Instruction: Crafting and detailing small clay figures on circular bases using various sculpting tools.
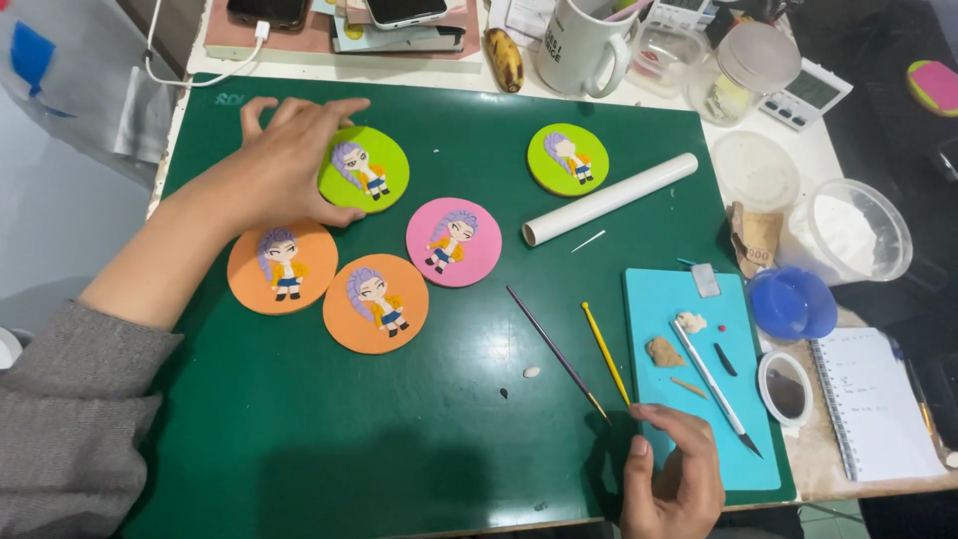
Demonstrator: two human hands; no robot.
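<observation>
1. Right hand point(674, 479): nearest, at the mat's front edge, touching the lower corner of the blue board point(699, 384); fingers loosely curled, holding nothing.
2. Blue board: one, bearing a craft knife point(714, 384), two clay lumps, a few small bits.
3. Brushes point(584, 349): two, one dark, one yellow, lying on the green mat point(299, 439) just left of the board.
4. Discs, five in all, each with a purple-haired clay figure: two orange point(329, 289), one pink point(454, 242), two green.
5. Left hand point(284, 160): fingers spread, tips pressed on the near green disc point(364, 170), which lies flat on the mat, touching the orange one below it.
6. Step, as judged: laying out the discs; this one is being positioned. The next move seems to call for light pressure that spares the figure.
7. Far green disc point(568, 159): apart, beside one white roller point(609, 200).
8. Beyond the mat: one mug point(579, 50), one banana point(506, 58).
</observation>
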